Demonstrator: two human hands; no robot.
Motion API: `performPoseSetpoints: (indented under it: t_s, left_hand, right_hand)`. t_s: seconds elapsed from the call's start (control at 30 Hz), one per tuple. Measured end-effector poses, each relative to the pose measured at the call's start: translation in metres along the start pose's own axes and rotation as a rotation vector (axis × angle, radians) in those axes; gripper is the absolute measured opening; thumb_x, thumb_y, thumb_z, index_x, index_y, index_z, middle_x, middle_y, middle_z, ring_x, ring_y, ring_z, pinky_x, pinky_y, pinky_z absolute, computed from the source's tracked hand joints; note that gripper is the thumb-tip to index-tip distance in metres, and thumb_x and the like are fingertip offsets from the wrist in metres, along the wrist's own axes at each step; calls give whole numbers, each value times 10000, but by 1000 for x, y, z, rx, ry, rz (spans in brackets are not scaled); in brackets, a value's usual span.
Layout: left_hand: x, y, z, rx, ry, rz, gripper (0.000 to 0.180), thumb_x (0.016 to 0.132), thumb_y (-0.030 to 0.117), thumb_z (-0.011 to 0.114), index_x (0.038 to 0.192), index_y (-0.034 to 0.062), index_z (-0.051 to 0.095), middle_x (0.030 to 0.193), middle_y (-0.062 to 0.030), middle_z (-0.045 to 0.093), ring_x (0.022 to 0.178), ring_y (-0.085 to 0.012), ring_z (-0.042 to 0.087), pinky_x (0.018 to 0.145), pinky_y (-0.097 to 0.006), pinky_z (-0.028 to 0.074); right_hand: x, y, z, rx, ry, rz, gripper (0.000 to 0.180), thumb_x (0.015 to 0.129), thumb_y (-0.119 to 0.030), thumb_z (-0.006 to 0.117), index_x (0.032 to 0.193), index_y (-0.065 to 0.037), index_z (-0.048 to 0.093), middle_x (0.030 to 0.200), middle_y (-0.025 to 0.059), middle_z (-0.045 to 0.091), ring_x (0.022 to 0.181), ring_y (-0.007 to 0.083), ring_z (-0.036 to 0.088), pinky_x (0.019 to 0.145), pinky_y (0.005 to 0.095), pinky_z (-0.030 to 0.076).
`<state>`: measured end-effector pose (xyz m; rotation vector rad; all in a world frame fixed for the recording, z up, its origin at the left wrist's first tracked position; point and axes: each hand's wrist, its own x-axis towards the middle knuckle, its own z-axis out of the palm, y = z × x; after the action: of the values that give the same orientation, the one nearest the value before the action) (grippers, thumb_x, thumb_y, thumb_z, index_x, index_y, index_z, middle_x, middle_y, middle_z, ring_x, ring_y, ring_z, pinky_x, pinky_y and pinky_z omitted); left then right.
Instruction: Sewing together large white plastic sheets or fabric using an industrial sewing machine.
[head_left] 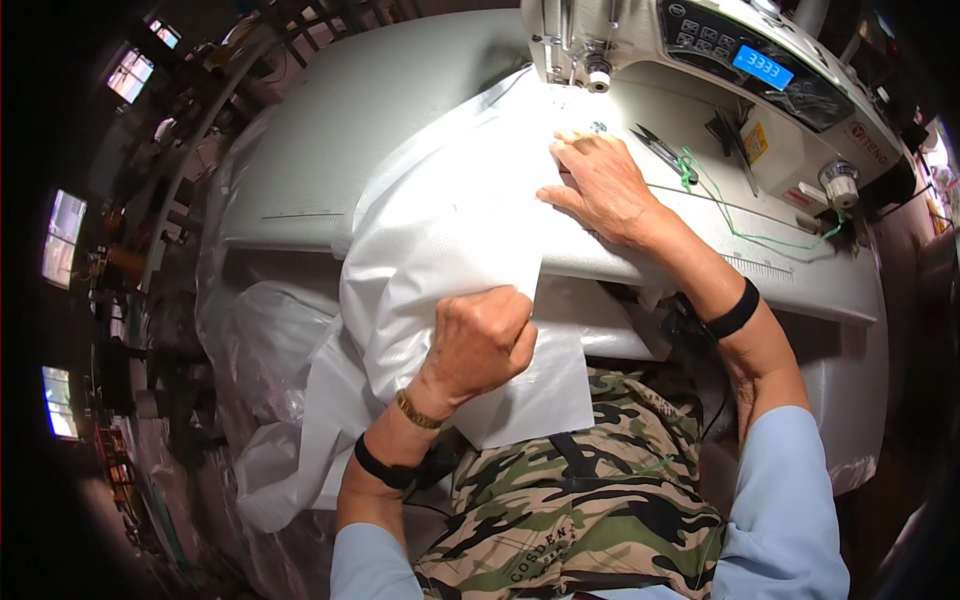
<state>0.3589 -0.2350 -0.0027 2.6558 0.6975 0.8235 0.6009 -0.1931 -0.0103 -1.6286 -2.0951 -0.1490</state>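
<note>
White fabric (450, 215) spreads over the sewing machine table and drapes down past its front edge toward my lap. My left hand (478, 340) is closed in a fist on the fabric, gripping its right-hand edge just off the table front. Farther up, my right hand (605, 185) lies on the fabric's right edge, fingers stretched out and thumb apart, close in front of the needle area. The sewing machine head (598, 75) stands at the far side, its lamp lighting the cloth brightly. Glare hides detail of the fabric under the needle.
Small black thread snips (665, 155) lie on the machine bed right of my right hand. A green thread (745, 235) loops across the bed beside them. The control panel (755, 65) glows blue. Clear plastic sheeting (275, 350) hangs at the table's left. Camouflage cloth (590, 490) covers my lap.
</note>
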Motion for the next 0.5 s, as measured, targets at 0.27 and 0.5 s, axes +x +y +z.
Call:
performPoseSetpoints:
  t_s: [0.27,0.5]
  left_hand:
    - [69,-14,13,119,-14,25,183,747,86,604,604,29,506,568,-145,536,495,-337,554,506,-422,462]
    - [126,-38,35,188,-34,-59,136,766,103,585,714,15,675,617,-220,620,594,-368,656,609,-444,546]
  right_hand:
    - [-2,3,-4,91,-43,8,554,941,-406,538,1224,70,551,1278,265,565,1246,361,486,1064,448,309]
    - [1,13,5,161,97,-53,287,941,-167,477,1119,36,575,1146,226,599,1145,375,521,1024,465,344]
